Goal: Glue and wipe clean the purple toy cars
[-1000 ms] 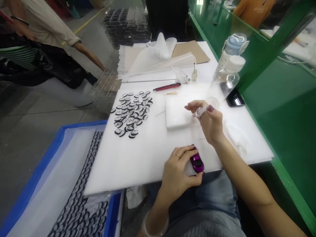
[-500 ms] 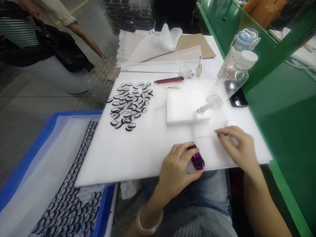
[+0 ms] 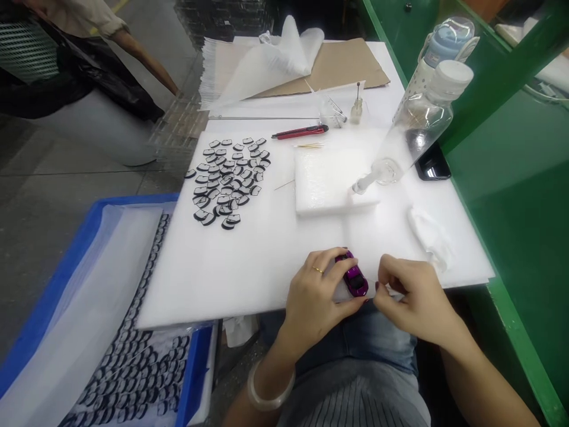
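My left hand (image 3: 317,293) grips a small purple toy car (image 3: 354,279) at the near edge of the white foam sheet (image 3: 249,255). My right hand (image 3: 411,296) sits just right of the car, fingers curled in a pinch close to its front; what they hold is too small to see. A clear squeeze bottle (image 3: 413,136) lies tilted with its nozzle on a white foam block (image 3: 329,181). A heap of several small black-and-white parts (image 3: 226,181) lies to the left on the sheet.
A red utility knife (image 3: 300,131), a small glass vial (image 3: 357,108) and a black phone (image 3: 431,163) lie farther back. A crumpled white tissue (image 3: 429,237) is at right. A blue tray (image 3: 102,332) of more parts stands at left. Another person's arm (image 3: 142,56) shows far left.
My right hand let go of the squeeze bottle, swept down across the sheet and came in beside the purple car. My left hand kept hold of the car.
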Demonstrator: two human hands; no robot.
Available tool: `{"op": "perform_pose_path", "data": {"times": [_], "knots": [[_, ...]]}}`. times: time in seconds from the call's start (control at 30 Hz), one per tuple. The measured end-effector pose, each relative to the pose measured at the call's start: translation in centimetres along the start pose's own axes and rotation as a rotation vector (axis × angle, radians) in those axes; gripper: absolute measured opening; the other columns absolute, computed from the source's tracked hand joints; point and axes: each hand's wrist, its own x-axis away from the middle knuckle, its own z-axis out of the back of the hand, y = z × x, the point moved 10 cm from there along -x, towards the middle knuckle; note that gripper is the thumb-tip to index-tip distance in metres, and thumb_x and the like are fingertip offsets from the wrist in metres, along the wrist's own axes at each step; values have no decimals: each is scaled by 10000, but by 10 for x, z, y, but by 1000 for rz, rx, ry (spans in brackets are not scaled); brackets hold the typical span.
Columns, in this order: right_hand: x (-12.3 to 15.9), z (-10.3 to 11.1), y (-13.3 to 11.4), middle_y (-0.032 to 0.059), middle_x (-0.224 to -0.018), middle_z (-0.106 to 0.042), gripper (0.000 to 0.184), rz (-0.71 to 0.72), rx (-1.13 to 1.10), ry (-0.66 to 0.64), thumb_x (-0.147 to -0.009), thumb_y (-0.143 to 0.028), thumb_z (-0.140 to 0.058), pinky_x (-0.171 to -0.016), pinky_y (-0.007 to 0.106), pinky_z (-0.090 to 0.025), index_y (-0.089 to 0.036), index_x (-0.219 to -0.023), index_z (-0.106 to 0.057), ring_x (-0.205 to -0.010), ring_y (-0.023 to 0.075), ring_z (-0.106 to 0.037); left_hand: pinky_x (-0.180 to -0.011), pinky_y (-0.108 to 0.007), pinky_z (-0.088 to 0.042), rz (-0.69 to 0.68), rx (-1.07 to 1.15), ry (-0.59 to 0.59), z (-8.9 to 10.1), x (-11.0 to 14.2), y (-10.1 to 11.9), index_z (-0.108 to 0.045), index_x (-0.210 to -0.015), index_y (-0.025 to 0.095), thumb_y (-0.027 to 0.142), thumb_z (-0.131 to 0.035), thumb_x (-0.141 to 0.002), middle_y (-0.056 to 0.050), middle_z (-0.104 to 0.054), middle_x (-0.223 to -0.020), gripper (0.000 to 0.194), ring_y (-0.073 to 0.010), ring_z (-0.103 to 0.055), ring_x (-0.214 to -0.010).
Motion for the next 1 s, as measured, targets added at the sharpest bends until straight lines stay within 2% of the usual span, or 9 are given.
{"op": "perform_pose_path", "data": {"times": [0.23, 0.4, 0.47, 0.57, 0.67, 0.8, 0.9, 0.93, 1.0], "knots": [[1, -11, 1, -76, -516, -351, 178, -1, 96, 30, -779, -131, -509, -429, 196, -234, -197, -686, -373, -440, 53, -300, -864, -379, -560, 21, 11, 7, 1, 0, -1, -620, -1157, 231, 289, -784, -750, -51, -645, -1218, 442, -238, -596, -1064], [-4, 21, 2, -72, -520, -357, 168, 30, 148, 303, -812, -132, -534, -456, 211, -267, -191, -697, -427, -448, 57, -328, -857, -397, -570, -2, 11, -8, -1, -1, 0, -612, -1160, 223, 351, -832, -712, -59, -640, -1217, 515, -249, -597, -1060], [-12, 24, 8, -49, -551, -418, 162, 30, 184, 364, -835, -152, -550, -490, 230, -316, -190, -702, -467, -496, 81, -402, -854, -402, -573, -10, 1, 2, -1, -1, 0, -615, -1151, 227, 325, -843, -694, -60, -642, -1206, 520, -251, -601, -1045], [-29, 20, 18, 19, -726, -594, 67, 56, 252, 347, -873, -196, -557, -626, 291, -431, -186, -819, -597, -697, 157, -557, -853, -407, -579, -13, -16, 25, 1, 0, 0, -619, -1142, 232, 286, -834, -692, -64, -647, -1197, 502, -254, -616, -1038], [-37, 38, 37, 54, -916, -667, 159, 10, 259, 403, -892, -259, -581, -757, 344, -472, -185, -1018, -646, -853, 201, -602, -895, -407, -581, -36, -21, 10, 0, 1, 2, -603, -1176, 223, 268, -772, -748, -75, -641, -1249, 462, -259, -631, -1102], [-31, 82, 82, 59, -898, -691, 183, -208, 464, 538, -893, -300, -552, -723, 366, -425, -187, -971, -673, -808, 226, -600, -969, -414, -562, -62, -68, -26, -5, -2, 4, -519, -1331, 197, 190, -593, -861, -101, -559, -1421, 476, -280, -520, -1339], [-24, 91, 116, 82, -925, -699, 211, -334, 564, 461, -886, -345, -558, -667, 366, -399, -182, -914, -689, -774, 242, -600, -994, -451, -549, -53, -90, -1, -4, -3, 9, -502, -1371, 190, 186, -574, -866, -121, -514, -1469, 510, -305, -460, -1395], [-23, 89, 121, 92, -920, -694, 229, -323, 565, 426, -886, -368, -568, -655, 364, -404, -173, -868, -686, -760, 239, -599, -1013, -456, -540, -53, -66, 42, 0, -1, 12, -524, -1353, 190, 206, -595, -859, -126, -530, -1450, 499, -305, -475, -1382], [-24, 92, 118, 110, -881, -672, 282, -229, 555, 484, -899, -393, -572, -650, 367, -441, -147, -795, -663, -742, 230, -595, -1036, -421, -533, -74, 65, 158, 14, 5, 18, -584, -1281, 197, 244, -620, -852, -119, -603, -1356, 433, -268, -554, -1305]]}}
